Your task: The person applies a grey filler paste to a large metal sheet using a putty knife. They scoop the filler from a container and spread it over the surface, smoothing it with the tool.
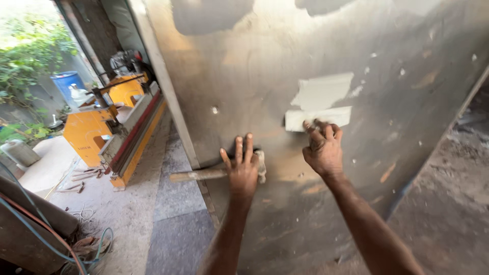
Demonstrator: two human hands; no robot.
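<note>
A large grey metal sheet (pixel 316 61) stands upright in front of me. My left hand (pixel 240 170) lies flat against it with fingers spread, pressing a wooden-handled hammer (pixel 196 175) to the sheet; the hammer's head shows just right of the hand. My right hand (pixel 323 147) is higher and to the right, fingers curled on the lower edge of a white strip of film (pixel 318 118) stuck on the metal. A second white patch (pixel 322 90) sits just above it.
An orange sheet-metal machine (pixel 109 130) stands at the left on the concrete floor, with small tools beside it. A blue barrel (pixel 66 81) and greenery lie beyond. Hoses and cables (pixel 61 244) trail at the lower left. Dirt ground lies to the right.
</note>
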